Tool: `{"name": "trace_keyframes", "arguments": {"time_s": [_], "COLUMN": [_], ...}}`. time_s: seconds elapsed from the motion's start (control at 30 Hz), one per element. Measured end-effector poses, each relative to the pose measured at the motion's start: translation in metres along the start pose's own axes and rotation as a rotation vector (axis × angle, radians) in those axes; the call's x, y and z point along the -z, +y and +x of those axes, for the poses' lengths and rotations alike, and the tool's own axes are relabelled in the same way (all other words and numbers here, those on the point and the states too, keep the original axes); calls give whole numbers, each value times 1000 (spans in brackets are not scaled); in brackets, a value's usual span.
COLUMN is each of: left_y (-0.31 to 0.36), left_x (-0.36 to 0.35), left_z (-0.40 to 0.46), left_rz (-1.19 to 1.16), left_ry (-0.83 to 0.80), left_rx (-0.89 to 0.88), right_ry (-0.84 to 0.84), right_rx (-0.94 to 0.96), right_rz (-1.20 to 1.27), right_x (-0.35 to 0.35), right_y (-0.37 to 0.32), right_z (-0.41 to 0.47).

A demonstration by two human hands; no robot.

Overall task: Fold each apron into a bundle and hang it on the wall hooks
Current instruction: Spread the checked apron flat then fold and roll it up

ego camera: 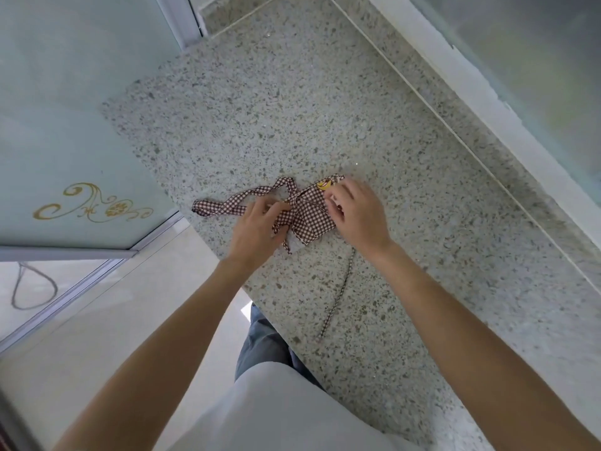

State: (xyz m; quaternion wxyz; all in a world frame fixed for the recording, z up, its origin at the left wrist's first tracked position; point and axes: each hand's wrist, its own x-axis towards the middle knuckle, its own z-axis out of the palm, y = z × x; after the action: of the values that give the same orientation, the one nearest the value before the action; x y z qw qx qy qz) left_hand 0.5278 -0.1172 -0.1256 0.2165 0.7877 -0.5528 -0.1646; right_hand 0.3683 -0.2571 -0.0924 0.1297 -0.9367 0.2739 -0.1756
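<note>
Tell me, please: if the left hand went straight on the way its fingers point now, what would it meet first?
The left hand points right, so it would probably meet first the folded checked apron on the countertop, which its fingertips already seem to touch. The right hand lies beyond.

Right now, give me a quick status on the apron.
Left hand pinching strap at bundle. Right hand pressing folded checked apron on counter. Thin tie trailing loose. Not hung yet.
</note>
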Motion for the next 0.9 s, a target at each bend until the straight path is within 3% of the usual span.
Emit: {"name": "trace_keyframes", "arguments": {"time_s": [0.17, 0.27, 0.4, 0.57, 0.67, 0.83, 0.9], "left_y": [20, 33, 29, 18, 7, -26, -32], "left_x": [-7, -15, -16, -11, -7, 23, 33], "left_z": [-20, -51, -72, -71, -69, -50, -40], "left_rz": [-129, -152, -48, -40, -18, 53, 120], "left_ry": [-92, -172, -129, -160, -165, 36, 151], "left_rx": [6, -75, -221, -122, -187, 113, 127], "right_ry": [-320, -424, -420, -415, -442, -438, -438], "right_rx": [-94, -133, -60, -73, -78, -46, -45], "right_rz": [-109, -179, -156, -118, -174, -256, -259], "right_x": [-7, -12, -11, -4, -5, -5, -3], "right_y": [-27, -26, -19, -18, -22, -25, -27], "right_z": [-84, -108, -114, -111, -110, -106, -106]}}
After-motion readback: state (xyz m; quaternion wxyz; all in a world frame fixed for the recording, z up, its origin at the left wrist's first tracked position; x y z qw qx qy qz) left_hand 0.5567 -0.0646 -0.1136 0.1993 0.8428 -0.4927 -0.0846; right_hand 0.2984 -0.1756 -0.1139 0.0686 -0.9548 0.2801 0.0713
